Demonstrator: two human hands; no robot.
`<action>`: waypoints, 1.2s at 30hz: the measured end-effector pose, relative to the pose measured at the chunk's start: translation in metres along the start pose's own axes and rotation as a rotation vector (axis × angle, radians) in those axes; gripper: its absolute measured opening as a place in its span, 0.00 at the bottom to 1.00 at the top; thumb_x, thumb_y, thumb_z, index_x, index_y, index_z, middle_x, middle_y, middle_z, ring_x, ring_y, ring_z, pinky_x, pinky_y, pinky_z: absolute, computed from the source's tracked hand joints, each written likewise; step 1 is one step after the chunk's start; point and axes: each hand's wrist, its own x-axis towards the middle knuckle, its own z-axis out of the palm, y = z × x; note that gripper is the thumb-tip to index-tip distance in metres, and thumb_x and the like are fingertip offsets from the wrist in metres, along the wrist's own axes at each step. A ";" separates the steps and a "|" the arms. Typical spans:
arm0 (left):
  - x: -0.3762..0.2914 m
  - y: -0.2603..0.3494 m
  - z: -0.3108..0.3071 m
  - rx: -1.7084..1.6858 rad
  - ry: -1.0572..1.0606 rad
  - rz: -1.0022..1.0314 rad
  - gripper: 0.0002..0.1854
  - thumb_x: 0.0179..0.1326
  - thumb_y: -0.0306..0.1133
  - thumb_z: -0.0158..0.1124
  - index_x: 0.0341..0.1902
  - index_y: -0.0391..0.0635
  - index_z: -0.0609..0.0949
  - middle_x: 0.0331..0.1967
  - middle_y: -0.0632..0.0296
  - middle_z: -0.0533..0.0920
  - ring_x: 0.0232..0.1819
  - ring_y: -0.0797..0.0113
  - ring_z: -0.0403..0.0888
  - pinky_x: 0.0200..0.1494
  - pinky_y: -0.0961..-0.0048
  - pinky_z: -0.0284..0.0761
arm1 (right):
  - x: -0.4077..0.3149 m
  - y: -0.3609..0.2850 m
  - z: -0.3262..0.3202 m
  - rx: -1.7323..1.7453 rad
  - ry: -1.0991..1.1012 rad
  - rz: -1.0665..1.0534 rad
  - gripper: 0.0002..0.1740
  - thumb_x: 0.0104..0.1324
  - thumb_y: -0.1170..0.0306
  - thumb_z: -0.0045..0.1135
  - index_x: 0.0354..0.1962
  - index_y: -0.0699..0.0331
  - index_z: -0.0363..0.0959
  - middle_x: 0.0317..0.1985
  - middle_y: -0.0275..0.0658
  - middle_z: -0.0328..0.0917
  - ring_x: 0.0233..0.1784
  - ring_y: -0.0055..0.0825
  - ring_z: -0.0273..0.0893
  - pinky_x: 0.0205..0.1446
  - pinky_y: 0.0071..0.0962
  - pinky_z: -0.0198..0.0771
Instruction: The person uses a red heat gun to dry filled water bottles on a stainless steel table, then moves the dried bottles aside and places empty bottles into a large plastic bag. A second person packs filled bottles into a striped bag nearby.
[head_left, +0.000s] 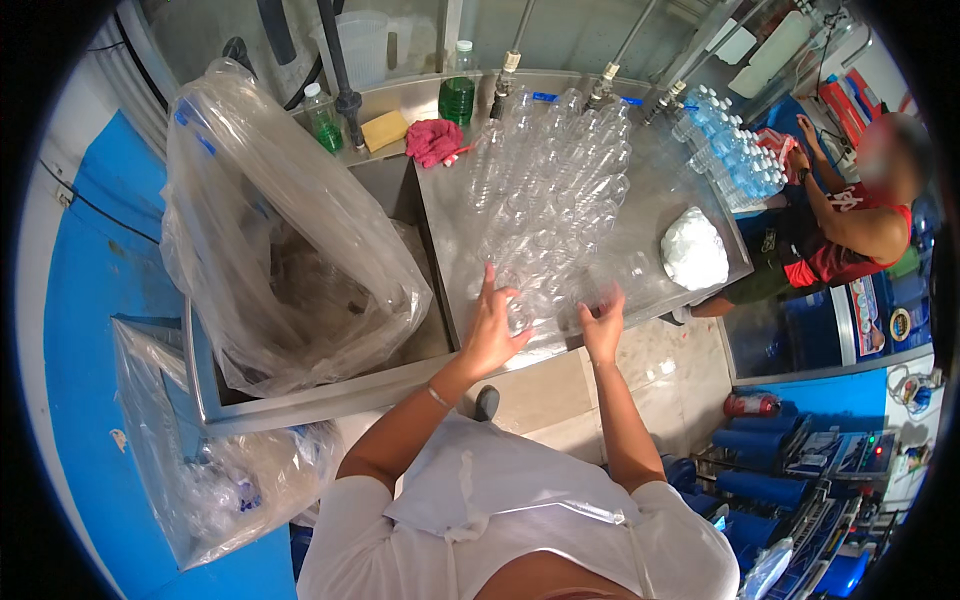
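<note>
Clear plastic bottles (559, 176) lie close together in rows on a stainless steel counter (652, 180). My left hand (495, 326) is at the near left edge of the rows, fingers spread around the end of one bottle (519, 311); whether it grips that bottle is unclear. At the near right edge, my right hand (604, 326) has its fingers curled around a blurred clear bottle (616, 271) that tilts toward the right. A white, crumpled plastic bundle (694, 249) rests on the counter to the right of this hand.
A large clear plastic bag (292, 247) stands in the steel sink (330, 409) on the left. Behind are a yellow sponge (385, 131), a pink cloth (435, 142) and bottles of green liquid (457, 94). Another person (847, 202) stands at right beside capped water bottles (731, 146).
</note>
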 end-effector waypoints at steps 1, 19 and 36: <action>0.004 0.001 0.009 -0.020 -0.001 -0.029 0.38 0.41 0.30 0.79 0.54 0.44 0.66 0.72 0.27 0.39 0.71 0.29 0.50 0.67 0.48 0.60 | 0.007 0.001 0.002 0.037 -0.020 -0.004 0.43 0.54 0.82 0.63 0.66 0.68 0.52 0.58 0.50 0.69 0.59 0.37 0.71 0.61 0.32 0.67; -0.037 -0.080 -0.193 0.087 0.776 -0.206 0.05 0.49 0.18 0.54 0.26 0.41 0.76 0.30 0.54 0.79 0.34 0.60 0.76 0.40 0.70 0.72 | -0.120 -0.080 0.031 -0.108 -0.672 -0.380 0.12 0.50 0.87 0.50 0.28 0.63 0.75 0.34 0.43 0.76 0.39 0.36 0.76 0.41 0.27 0.71; 0.000 -0.383 -0.202 0.781 0.057 -0.654 0.25 0.49 0.32 0.69 0.54 0.48 0.79 0.64 0.37 0.66 0.63 0.44 0.66 0.61 0.56 0.68 | -0.018 0.020 0.484 -1.088 -0.980 -0.454 0.15 0.63 0.72 0.45 0.44 0.66 0.77 0.43 0.52 0.75 0.46 0.47 0.74 0.52 0.41 0.69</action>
